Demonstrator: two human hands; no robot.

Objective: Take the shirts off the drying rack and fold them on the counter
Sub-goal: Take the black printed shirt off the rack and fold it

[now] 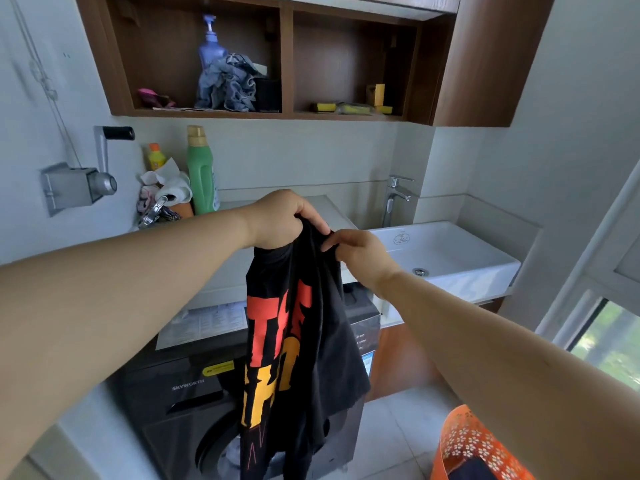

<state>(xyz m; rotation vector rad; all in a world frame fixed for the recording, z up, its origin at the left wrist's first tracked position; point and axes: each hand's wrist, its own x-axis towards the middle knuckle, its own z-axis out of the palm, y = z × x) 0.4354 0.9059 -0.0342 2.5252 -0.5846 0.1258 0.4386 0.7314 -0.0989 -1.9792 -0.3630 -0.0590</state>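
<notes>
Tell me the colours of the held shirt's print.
Red-orange above, yellow below, on the black shirt; head view.

Dark front-load washing machine [180, 393] sitting under the worktop, paper sheet [204, 323] lying on its top. White basin [460, 258] sitting at right with a chrome tap [394, 199] standing behind it. Green bottle [201, 171] standing upright against the wall, small yellow bottle [156, 157] just left of it, crumpled white cloth and clips [162, 195] lying in front. Grey hand-crank winch [79, 181] hanging on the left wall. Brown wall shelf [286, 60] holding a blue pump bottle [210, 43], bunched grey cloth [228, 84], pink item [152, 97]; yellow sponges [349, 107] sitting in the right compartment. Orange perforated basket [474, 445] showing at bottom right. Window [609, 344] showing at far right.
</notes>
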